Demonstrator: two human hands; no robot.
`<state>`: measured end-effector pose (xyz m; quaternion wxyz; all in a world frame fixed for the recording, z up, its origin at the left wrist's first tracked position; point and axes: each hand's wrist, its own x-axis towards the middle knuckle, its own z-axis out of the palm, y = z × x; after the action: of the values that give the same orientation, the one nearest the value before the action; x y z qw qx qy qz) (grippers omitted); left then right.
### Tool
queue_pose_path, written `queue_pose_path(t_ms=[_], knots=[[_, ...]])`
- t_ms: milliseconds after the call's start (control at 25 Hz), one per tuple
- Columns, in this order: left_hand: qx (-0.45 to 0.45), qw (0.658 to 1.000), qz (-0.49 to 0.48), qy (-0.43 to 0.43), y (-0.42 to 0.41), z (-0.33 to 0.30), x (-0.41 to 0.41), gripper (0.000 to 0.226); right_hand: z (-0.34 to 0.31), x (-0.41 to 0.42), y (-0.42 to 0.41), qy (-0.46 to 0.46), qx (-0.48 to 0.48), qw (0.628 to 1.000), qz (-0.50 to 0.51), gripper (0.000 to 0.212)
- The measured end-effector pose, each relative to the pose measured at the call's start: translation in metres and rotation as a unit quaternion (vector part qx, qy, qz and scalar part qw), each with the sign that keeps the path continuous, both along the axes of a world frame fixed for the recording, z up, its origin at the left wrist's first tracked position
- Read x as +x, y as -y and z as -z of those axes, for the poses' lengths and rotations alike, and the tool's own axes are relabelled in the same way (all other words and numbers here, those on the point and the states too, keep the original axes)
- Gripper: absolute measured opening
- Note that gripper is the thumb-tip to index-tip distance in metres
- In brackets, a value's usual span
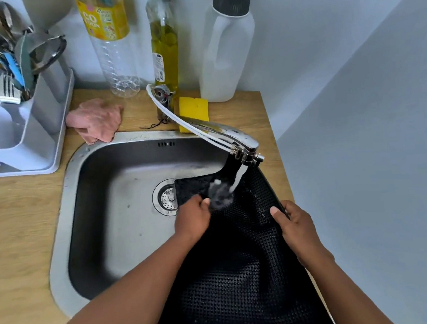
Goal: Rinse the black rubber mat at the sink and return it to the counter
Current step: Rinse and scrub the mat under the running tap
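The black rubber mat [242, 267], studded with small bumps, lies draped over the right side of the steel sink [124, 221], its far end down in the basin by the drain [167, 197]. Water runs from the chrome tap [233, 139] onto the mat's upper part. My left hand [193, 219] presses on the mat just left of the splash, fingers curled on it. My right hand [294, 225] grips the mat's right edge, thumb on top.
A white dish rack [24, 142] with cutlery stands at the back left. Behind the sink lie a pink cloth [95, 119] and a yellow sponge [193, 109], with an oil bottle [163, 44], a plastic bottle [111, 41] and a white jug [226, 57]. A wall closes the right.
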<state>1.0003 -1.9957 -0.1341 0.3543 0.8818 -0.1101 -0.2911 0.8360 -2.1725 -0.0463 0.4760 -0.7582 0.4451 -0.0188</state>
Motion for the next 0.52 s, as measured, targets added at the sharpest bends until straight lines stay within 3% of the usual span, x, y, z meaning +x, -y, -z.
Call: queue_pose_path(t_ms=[80,160,360,520], knots=[[-0.091,0.996,0.002,-0.002,0.021,-0.013,-0.027,0.028,-0.002,0.003,0.001,-0.002,0.027,1.000,0.012,0.019],[-0.123,0.992,-0.007,-0.012,0.029,-0.014,-0.044,0.029,-0.001,0.008,0.003,-0.016,0.033,0.999,0.022,0.020],[0.047,0.999,0.006,-0.002,-0.003,0.019,-0.012,0.023,0.003,0.012,0.004,-0.037,0.007,0.999,0.011,0.018],[0.110,0.991,-0.069,0.023,-0.032,0.025,0.016,0.028,0.007,0.011,0.002,-0.033,-0.011,0.999,0.009,0.021]])
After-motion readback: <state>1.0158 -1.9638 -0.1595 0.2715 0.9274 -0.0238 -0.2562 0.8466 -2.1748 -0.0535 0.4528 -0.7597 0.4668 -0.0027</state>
